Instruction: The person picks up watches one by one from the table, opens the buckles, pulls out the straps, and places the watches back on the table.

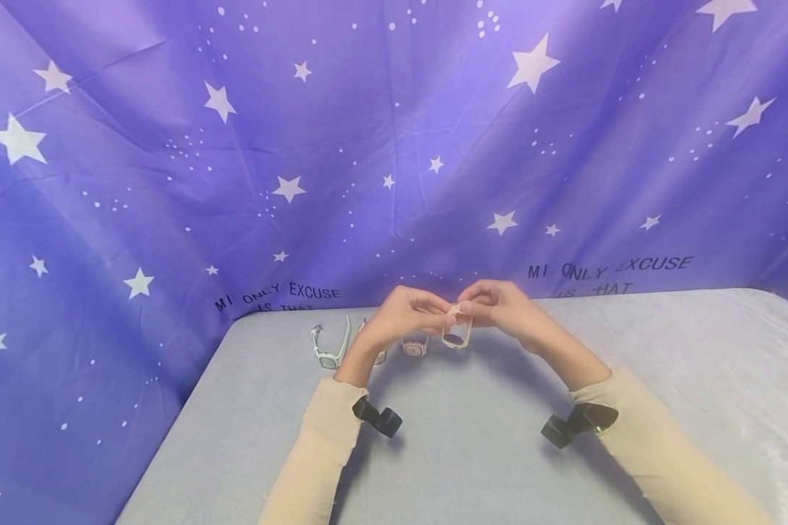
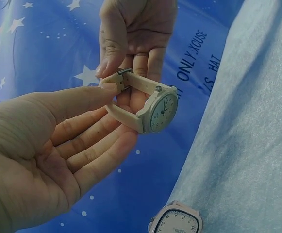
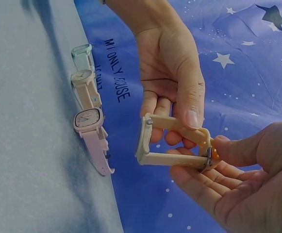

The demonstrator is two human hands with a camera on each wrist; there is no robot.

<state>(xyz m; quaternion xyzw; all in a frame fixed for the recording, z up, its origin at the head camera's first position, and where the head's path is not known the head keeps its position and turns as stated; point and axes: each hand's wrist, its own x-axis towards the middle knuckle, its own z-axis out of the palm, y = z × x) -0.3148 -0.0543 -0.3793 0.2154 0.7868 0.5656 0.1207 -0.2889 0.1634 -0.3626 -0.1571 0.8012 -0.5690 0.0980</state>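
Observation:
Both hands hold up a cream wristwatch [image 1: 456,343], its strap bent into a loop, above the far part of the table. My left hand [image 1: 400,317] pinches the strap between thumb and fingers, as the left wrist view shows with the left hand [image 2: 53,145] beside the round dial [image 2: 164,112]. My right hand [image 1: 502,310] pinches the strap near the metal buckle [image 3: 209,158]. In the right wrist view the strap passes through the buckle, and the watch case [image 3: 144,139] points away from the right hand [image 3: 247,179]. Whether the pin is seated is hidden.
A pink watch [image 1: 414,350] and a mint green watch [image 1: 329,360] stand on the grey table [image 1: 473,452]. Between them is a beige watch [image 3: 84,77], mostly behind the left wrist in the head view. A purple star-patterned cloth [image 1: 341,131] hangs behind.

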